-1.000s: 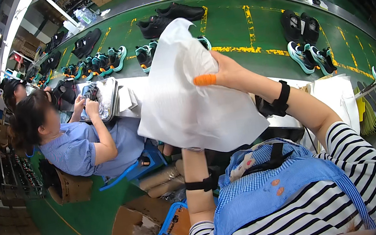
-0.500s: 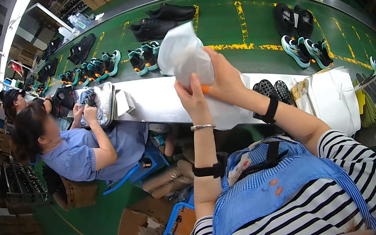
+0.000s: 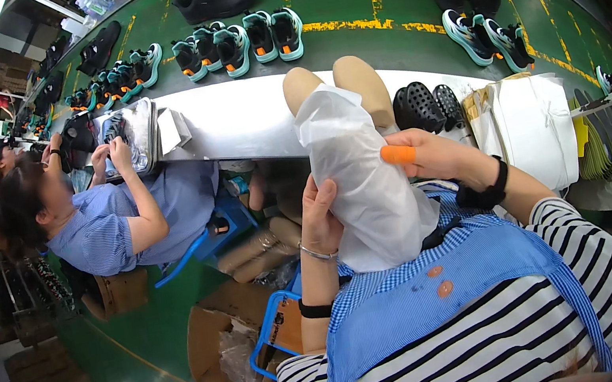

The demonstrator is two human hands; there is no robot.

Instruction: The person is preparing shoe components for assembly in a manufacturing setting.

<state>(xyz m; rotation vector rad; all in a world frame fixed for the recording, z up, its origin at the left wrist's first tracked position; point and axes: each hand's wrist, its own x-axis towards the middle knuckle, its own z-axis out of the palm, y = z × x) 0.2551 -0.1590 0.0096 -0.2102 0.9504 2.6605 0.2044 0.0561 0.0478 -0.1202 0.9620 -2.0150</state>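
A thin, crumpled white sheet (image 3: 359, 174), slightly see-through, hangs in front of my apron, over the near part of two rounded beige foot-shaped forms (image 3: 364, 94). I cannot tell whether it goes around one of them or only lies across it. My left hand (image 3: 322, 216) grips its left side, thumb on top. On the right edge, the fingers of my right hand (image 3: 432, 155) pinch it; one of them wears an orange finger cover (image 3: 398, 154). The forms' near ends are hidden under the sheet.
Beyond the white table (image 3: 238, 118), a green belt (image 3: 340, 1) carries several black-and-teal sneakers (image 3: 231, 47). Black clogs (image 3: 421, 107) and a stack of white sheets (image 3: 529, 135) stand to the right. At left a co-worker (image 3: 107, 222) handles a shoe; an open carton (image 3: 220, 332) stands below.
Both hands have come down and nearer my body with the white sheet, which is now spread longer. The two beige forms have come into sight behind it. The view has tilted downward.
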